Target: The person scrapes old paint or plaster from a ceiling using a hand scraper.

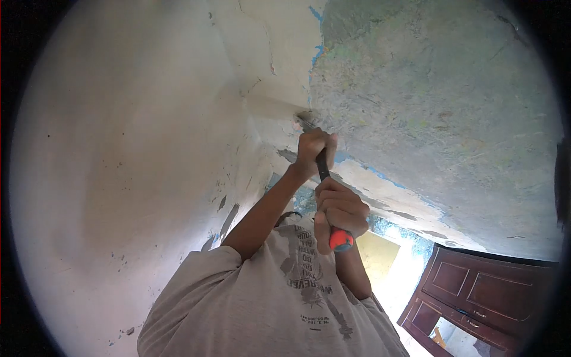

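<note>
A scraper (pixel 323 165) with a dark shaft and a red-and-teal handle end slants across the middle of the view. High on its shaft, close to the blade, my left hand (pixel 313 149) is closed around it. My right hand (pixel 344 209) wraps the handle lower down, its red end poking out below the fingers. At the far end, the scraper's blade meets the wall surface (pixel 416 119), right where cream paint borders a rough grey-green bare patch. Bits of blue paint show along that ragged border. Fingers partly hide the shaft.
A cream wall (pixel 119 178) with dark chips and cracks fills the left side, meeting the worked surface at a corner. Dark brown wooden cupboard doors (pixel 470 291) stand at lower right, beside a bright opening (pixel 395 268). My printed grey shirt (pixel 267 303) fills the bottom.
</note>
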A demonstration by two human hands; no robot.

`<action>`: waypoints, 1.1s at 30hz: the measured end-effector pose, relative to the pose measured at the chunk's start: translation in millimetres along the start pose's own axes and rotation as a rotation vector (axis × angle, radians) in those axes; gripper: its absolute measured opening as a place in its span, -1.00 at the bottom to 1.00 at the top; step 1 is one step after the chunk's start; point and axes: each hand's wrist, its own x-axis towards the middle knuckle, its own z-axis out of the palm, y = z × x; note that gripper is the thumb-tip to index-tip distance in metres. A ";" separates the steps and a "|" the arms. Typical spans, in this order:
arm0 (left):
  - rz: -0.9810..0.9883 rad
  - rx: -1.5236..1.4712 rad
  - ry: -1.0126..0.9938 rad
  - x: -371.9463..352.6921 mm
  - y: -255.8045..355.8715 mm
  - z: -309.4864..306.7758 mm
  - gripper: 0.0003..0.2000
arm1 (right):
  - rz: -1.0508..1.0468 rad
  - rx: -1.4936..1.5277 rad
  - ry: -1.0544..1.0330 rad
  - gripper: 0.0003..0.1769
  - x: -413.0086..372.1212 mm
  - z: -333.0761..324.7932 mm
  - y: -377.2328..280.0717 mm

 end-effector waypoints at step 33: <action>0.064 -0.075 -0.011 11.1 14.7 2.9 -0.58 | 0.011 -0.036 0.010 -0.66 6.7 -0.5 -19.5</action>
